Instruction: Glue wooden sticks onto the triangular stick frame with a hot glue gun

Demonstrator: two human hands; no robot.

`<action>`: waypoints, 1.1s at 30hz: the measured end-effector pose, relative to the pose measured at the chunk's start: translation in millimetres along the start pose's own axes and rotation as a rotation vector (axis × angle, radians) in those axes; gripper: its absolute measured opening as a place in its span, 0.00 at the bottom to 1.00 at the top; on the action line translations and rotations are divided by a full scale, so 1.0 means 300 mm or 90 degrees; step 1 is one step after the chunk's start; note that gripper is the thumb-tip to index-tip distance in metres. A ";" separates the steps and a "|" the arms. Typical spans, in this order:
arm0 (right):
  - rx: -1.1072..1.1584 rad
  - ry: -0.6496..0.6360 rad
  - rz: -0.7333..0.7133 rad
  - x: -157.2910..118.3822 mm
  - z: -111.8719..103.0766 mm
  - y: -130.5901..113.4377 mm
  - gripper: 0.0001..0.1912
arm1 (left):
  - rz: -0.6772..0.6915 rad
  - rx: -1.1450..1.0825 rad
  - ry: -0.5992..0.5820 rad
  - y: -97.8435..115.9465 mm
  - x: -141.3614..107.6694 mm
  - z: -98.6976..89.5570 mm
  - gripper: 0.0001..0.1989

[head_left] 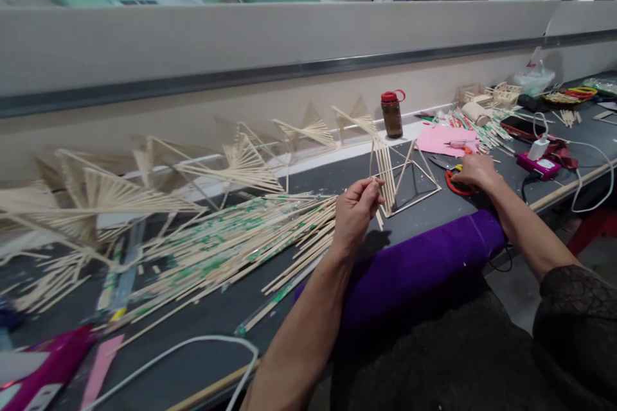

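My left hand (355,210) is raised over the table edge with its fingertips pinched together; what is between them, if anything, is too small to make out. Just beyond it stands a small frame of thin wooden sticks (415,198), with a row of sticks side by side on its left face. On the right, my right hand (477,173) is closed at the red and yellow handles of a pair of scissors (460,189), which lie with the blades toward the frame. To the left of my left hand lies a spread pile of wooden sticks (250,231), some in green-printed wrappers.
Several twisted stick models (250,167) line the back wall. A brown bottle (393,117) with a red lid, pink paper (441,139) and a purple power adapter (538,166) are toward the right. A purple cushion (424,257) lies along the front edge. A white cable (193,339) loops at front left.
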State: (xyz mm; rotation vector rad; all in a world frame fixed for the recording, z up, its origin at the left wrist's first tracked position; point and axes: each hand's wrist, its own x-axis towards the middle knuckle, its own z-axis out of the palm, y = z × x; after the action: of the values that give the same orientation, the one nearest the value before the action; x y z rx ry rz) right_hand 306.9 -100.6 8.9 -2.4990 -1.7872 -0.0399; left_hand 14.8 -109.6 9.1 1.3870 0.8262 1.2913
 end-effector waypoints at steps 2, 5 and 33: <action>0.000 0.046 -0.021 -0.023 -0.022 0.000 0.25 | -0.021 -0.036 -0.006 0.009 0.000 0.001 0.17; 0.102 0.170 -0.084 -0.075 -0.076 -0.015 0.19 | -0.043 -0.054 -0.033 0.017 -0.003 0.002 0.17; 0.972 0.163 -0.302 -0.157 -0.209 -0.286 0.08 | -0.050 0.004 -0.116 0.042 -0.038 0.008 0.16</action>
State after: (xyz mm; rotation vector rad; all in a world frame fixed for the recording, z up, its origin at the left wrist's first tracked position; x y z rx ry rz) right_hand 211.5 -122.1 72.1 -0.9394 -1.3182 0.6545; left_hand 12.9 -123.8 18.5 1.4393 0.7530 1.0864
